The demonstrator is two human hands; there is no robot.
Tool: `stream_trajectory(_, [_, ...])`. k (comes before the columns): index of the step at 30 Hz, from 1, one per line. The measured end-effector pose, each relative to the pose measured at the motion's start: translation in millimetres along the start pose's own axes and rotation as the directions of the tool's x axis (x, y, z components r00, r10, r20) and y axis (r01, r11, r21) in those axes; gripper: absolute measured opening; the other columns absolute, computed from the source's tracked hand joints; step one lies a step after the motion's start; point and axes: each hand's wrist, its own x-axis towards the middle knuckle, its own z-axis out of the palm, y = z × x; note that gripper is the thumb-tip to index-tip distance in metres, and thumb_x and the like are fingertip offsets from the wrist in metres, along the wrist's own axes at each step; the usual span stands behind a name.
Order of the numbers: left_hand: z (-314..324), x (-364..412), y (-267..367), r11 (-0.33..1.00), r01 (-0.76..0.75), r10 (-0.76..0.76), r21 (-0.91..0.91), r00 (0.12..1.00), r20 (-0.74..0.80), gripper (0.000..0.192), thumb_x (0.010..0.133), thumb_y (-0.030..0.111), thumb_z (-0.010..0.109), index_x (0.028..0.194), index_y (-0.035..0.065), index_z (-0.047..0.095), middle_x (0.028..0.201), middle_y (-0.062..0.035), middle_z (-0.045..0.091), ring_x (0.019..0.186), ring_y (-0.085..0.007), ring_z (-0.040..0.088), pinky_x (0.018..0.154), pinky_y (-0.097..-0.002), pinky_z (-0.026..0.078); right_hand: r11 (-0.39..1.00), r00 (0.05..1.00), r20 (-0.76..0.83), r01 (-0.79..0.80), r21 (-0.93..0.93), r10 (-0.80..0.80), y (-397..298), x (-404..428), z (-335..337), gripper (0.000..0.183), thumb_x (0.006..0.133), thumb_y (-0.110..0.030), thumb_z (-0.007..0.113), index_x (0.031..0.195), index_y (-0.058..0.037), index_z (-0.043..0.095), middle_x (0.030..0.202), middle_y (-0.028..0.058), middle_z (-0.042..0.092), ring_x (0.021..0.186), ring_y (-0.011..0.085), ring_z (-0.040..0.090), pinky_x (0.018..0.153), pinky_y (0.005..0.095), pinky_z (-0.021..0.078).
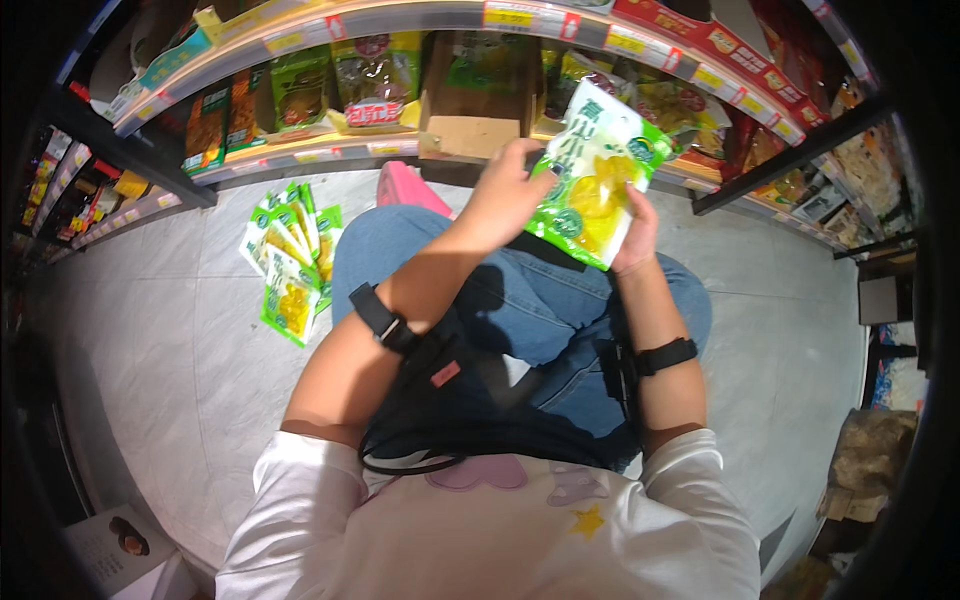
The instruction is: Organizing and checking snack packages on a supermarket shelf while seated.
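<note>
Between my two hands, above my lap, is a green and white plastic snack packet (pixel 600 180) with yellow food printed or showing on its front. My left hand (pixel 510 187) grips its left edge, thumb over the front. The fingers of my right hand (pixel 637 229) hold its lower right edge, partly behind it. Several like packets (pixel 292 262) lie fanned and overlapping on the floor to the left of my knee. Straight ahead on the low shelf stands an open cardboard box (pixel 474 135), with a green packet (pixel 487 64) visible deep inside.
Other bagged snacks (pixel 375 79) fill the low shelf on both sides of the box. A shelf edge with price tags (pixel 525 19) runs above it. Black uprights (pixel 795 150) frame the shelf. A pink object (pixel 411 187) sits before my knees. A white box (pixel 120 547) stands behind left.
</note>
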Motion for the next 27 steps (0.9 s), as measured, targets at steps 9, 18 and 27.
stream_trajectory(9, [5, -4, -6, 0.735, 0.234, -0.187, -0.637, 0.972, 0.143, 0.018, 0.083, 0.013, 0.053, 0.089, -0.0039, 0.057, 0.074, 0.0006, 0.057, 0.066, -0.0041, 0.051, 0.060, -0.0186, 0.040, 0.999, 0.999, -0.008, -0.042, -0.015, 0.042, 2, 0, 2, 0.042, 0.080, -0.019, 0.049, 0.117, -0.0005, 0.042, 0.111, 0.0160, 0.052, 0.100, 0.0290, 0.053, 0.088, 0.0402, 0.0416])
stream_trajectory(18, [7, -1, -24, 0.858, 0.154, -0.151, -0.490, 0.987, 0.046, 0.017, 0.081, 0.012, 0.053, 0.084, -0.0036, 0.059, 0.068, 0.0009, 0.055, 0.061, -0.0036, 0.047, 0.054, -0.0185, 0.038, 0.972, 1.000, -0.011, -0.031, -0.235, 0.029, 6, 2, 0, 0.039, 0.081, -0.015, 0.052, 0.116, -0.0002, 0.042, 0.108, 0.0141, 0.054, 0.097, 0.0257, 0.055, 0.085, 0.0371, 0.0437])
stream_trajectory(27, [9, -2, -17, 0.823, 0.154, -0.163, -0.547, 0.986, 0.032, 0.021, 0.080, 0.009, 0.055, 0.094, -0.0056, 0.057, 0.072, -0.0015, 0.057, 0.063, -0.0052, 0.050, 0.057, -0.0178, 0.040, 0.964, 0.999, -0.030, -0.023, -0.265, 0.016, 5, 5, -1, 0.040, 0.085, -0.023, 0.050, 0.117, -0.0014, 0.042, 0.110, 0.0128, 0.053, 0.098, 0.0244, 0.054, 0.085, 0.0357, 0.0436])
